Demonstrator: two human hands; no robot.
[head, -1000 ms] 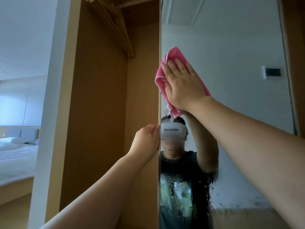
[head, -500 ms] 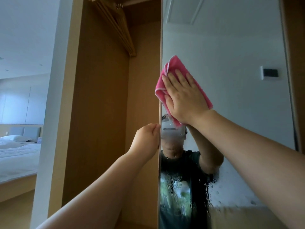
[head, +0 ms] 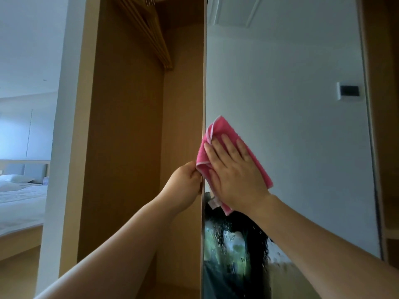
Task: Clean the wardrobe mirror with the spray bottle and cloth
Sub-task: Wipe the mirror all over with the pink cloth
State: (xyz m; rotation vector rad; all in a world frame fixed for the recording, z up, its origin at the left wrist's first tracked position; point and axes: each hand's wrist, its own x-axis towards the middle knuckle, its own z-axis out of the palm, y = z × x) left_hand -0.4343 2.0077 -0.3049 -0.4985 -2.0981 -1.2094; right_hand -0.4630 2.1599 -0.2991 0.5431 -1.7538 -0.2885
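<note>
- Both bare forearms reach up from the bottom of the frame.
- Left hand (head: 185,182): fingers curled round the door edge (head: 203,83), gripping it just below the cloth's lower left corner.
- Right hand (head: 235,171): flat, fingers straight and slightly spread, palm pressing on the cloth. It grasps nothing.
- Cloth (head: 219,128): pink, folded, flat against the mirror under the right hand. Its left side overlaps the door edge, and one corner pokes up past the fingertips.
- Mirror (head: 291,126): tall panel on the open door, filling the right half of the view. Droplets (head: 224,234) and wet streaks cover its lower part below the cloth, across the reflected dark shirt. The upper part looks dry.
- Wall panel (head: 348,91): seen as a reflection, upper right of the mirror.
- Wardrobe (head: 129,126): open wooden compartment left of the door.
- Hangers (head: 151,29): wooden, bunched on the rail at the top.
- Bed (head: 19,201): white bedding, far left, in the room beyond.
</note>
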